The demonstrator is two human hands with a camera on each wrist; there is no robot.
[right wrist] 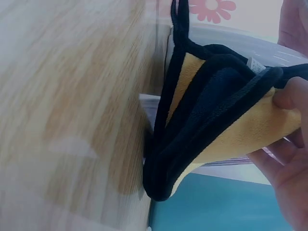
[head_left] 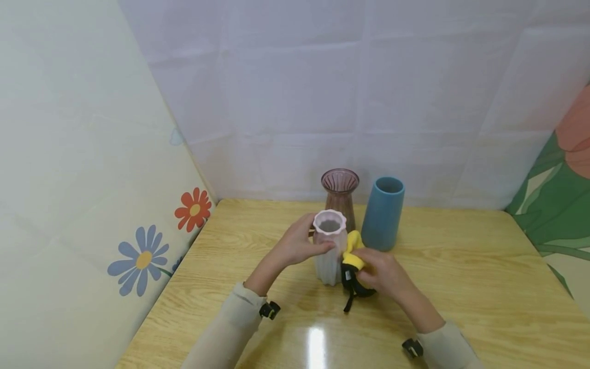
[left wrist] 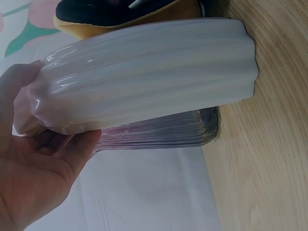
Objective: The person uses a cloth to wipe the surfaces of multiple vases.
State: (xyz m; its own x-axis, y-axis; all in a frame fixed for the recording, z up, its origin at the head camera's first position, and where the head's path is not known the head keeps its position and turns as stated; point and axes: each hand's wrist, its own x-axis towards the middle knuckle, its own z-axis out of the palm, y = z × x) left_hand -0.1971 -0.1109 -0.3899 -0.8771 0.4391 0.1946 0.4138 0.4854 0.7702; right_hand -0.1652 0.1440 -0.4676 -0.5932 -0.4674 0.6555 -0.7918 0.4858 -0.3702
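Observation:
A white ribbed vase (head_left: 329, 261) with a pinkish scalloped rim stands upright on the wooden table. My left hand (head_left: 301, 243) grips it just under the rim, the thumb across its front and the fingers around the far side. To its right, my right hand (head_left: 384, 271) pinches a yellow cloth (right wrist: 236, 130) with black edging, a hanging loop and a small white label. The cloth is bunched at the top, and its black lower part hangs down to the table, close beside the vase. In the left wrist view the ribbed vase (left wrist: 159, 72) fills the middle.
Behind the white vase stands a purple glass vase (head_left: 341, 192) with a flared mouth, partly hidden. A tall blue vase (head_left: 383, 215) is to its right. White sheeting (head_left: 295, 102) closes off the back, and a flower-printed panel (head_left: 92, 179) the left side.

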